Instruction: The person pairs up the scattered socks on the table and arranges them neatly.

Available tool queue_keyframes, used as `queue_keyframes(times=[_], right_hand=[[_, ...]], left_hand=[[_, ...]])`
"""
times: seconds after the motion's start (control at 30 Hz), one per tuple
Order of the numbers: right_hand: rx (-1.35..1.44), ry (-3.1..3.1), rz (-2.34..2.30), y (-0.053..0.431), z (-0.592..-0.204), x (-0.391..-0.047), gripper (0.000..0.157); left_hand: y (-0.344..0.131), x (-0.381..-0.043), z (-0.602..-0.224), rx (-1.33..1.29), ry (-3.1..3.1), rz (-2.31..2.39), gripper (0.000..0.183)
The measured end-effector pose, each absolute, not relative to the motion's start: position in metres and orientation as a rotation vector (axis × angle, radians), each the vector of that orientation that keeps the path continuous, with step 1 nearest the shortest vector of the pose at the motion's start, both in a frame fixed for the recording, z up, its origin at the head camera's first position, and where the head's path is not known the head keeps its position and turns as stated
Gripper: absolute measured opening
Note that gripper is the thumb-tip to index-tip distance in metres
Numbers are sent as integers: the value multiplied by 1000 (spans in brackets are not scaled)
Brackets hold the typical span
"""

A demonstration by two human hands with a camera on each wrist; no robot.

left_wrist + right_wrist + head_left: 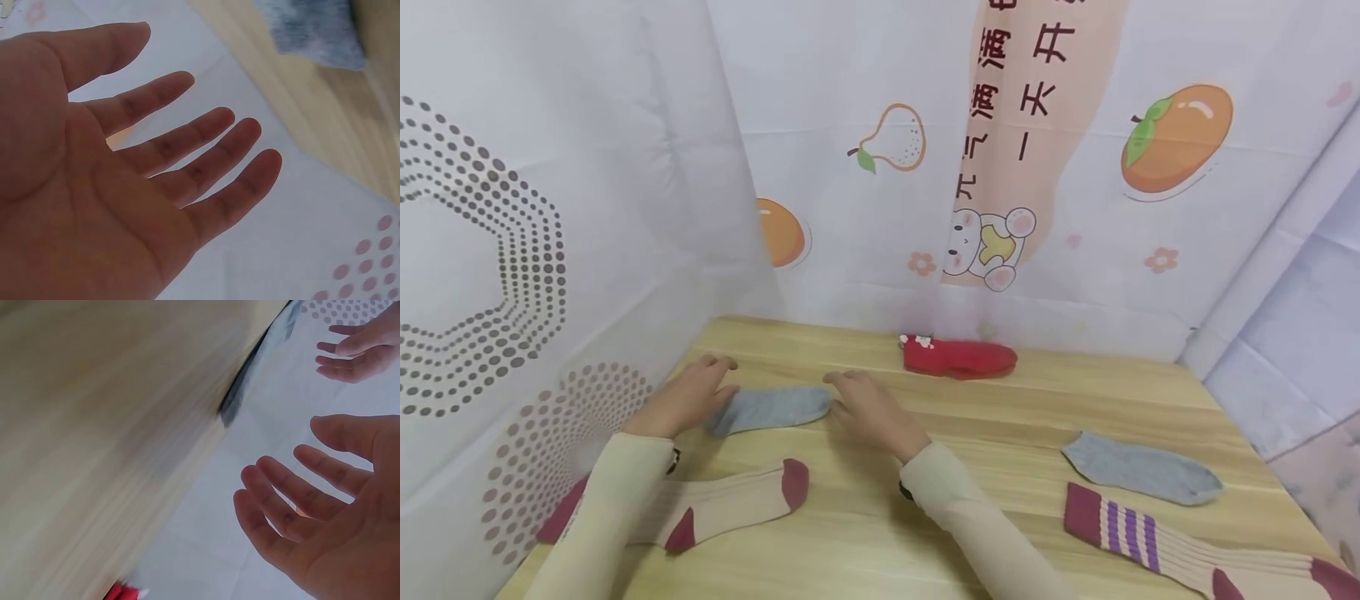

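A grey-blue ankle sock (775, 408) lies flat on the wooden table between my two hands. My left hand (692, 393) hovers by its left end; in the left wrist view the fingers (206, 125) are spread and hold nothing, with part of the sock (312, 31) lower down on the table. My right hand (872, 410) is near the sock's right end. The right wrist view shows its fingers (306, 487) loosely extended, nothing in them, with the sock (256, 369) seen edge-on beyond.
A cream sock with maroon toe and heel (737, 504) lies under my left forearm. A red sock (962, 358) sits at the table's back edge. On the right lie another grey sock (1142, 468) and a cream sock with purple stripes (1195, 542). Printed curtains (850, 275) surround the table.
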State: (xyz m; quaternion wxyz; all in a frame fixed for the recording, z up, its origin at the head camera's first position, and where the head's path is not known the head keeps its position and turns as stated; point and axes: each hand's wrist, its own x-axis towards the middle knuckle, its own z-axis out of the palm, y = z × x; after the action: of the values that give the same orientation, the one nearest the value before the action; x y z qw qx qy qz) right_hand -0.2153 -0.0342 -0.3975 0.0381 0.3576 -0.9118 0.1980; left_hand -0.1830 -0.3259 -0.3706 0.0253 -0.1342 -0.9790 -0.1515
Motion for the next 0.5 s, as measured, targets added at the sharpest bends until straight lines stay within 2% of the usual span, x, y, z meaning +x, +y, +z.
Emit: queue_keyframes(times=[0.5], right_hand=[[1141, -2861, 559, -69, -404, -220, 40]], left_hand=[[-332, -198, -398, -454, -3076, -420, 30]])
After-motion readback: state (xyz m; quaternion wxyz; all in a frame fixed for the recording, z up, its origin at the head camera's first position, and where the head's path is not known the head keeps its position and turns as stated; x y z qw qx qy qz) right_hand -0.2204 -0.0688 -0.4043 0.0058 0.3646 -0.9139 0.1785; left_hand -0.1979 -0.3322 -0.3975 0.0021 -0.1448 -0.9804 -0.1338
